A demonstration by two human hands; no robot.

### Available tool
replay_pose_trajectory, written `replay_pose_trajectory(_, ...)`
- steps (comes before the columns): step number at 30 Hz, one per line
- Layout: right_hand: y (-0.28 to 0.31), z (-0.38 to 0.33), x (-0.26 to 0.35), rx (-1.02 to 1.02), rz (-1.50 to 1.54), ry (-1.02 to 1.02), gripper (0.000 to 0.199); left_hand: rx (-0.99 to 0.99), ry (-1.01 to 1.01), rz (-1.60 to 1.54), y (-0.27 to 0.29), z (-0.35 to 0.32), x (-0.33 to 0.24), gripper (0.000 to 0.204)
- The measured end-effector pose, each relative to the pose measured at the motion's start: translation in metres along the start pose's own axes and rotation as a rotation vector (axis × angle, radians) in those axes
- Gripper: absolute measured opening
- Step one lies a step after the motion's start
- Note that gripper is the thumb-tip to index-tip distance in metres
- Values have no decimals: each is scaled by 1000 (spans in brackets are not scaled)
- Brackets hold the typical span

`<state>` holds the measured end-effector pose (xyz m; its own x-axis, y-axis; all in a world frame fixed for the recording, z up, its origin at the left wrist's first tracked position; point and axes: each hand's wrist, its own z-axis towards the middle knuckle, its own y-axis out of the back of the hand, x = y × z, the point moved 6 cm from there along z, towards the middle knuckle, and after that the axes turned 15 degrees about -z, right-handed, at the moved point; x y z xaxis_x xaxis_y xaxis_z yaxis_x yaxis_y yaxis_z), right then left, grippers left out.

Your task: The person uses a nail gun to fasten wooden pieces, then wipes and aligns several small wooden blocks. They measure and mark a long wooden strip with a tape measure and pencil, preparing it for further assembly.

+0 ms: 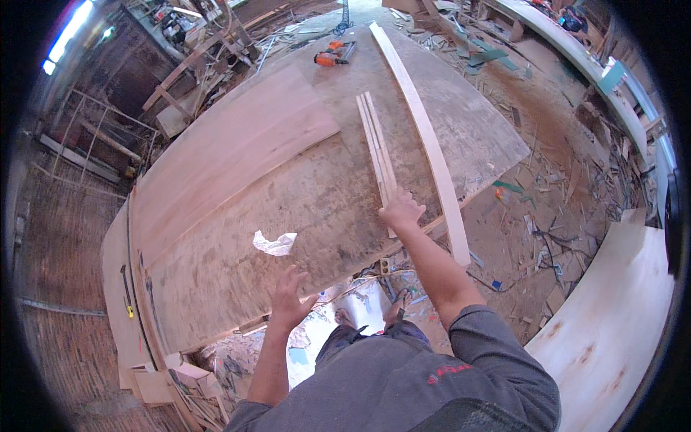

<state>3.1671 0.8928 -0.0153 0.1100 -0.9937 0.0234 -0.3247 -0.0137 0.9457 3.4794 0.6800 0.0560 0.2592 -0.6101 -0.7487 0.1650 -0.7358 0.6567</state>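
Observation:
A bundle of narrow wooden strips (373, 137) lies on the worktable (216, 284), pointing away from me. My right hand (402, 209) is closed round the near end of these strips, close to the table's front edge. My left hand (289, 297) hovers at the front edge, fingers apart, holding nothing. Just beyond it rests a crumpled white piece of paper or cloth (275, 243). To the right of the strips, a long pale board (421, 119) stretches across the table, its near end sticking out past the edge.
A thin reddish wooden sheet (230, 144) covers the table's far left. An orange nail gun (332, 55) sits at the far end. A hammer (127, 291) lies at the left end. Wood scraps (533, 216) litter the floor; a pale panel (612, 324) stands at right.

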Motion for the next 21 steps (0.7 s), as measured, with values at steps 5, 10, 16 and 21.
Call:
replay_pose_trajectory(5,12,-43,-23,-205,64,87,88,-37,-108,142,-21,1,-34,68)
replay_pose_trajectory(10,-26,-155,-122,-216,489,422,56,-243,-328,-37,-40,26,-66,60)
replay_pose_trajectory(16,-184,-288,-343,72,354,-212,41,-328,-398,-175,-91,57,-129,32)
replay_pose_trajectory(21,-345,-415,-499,529,246,-576,36,-348,-487,-260,-157,84,-191,24)
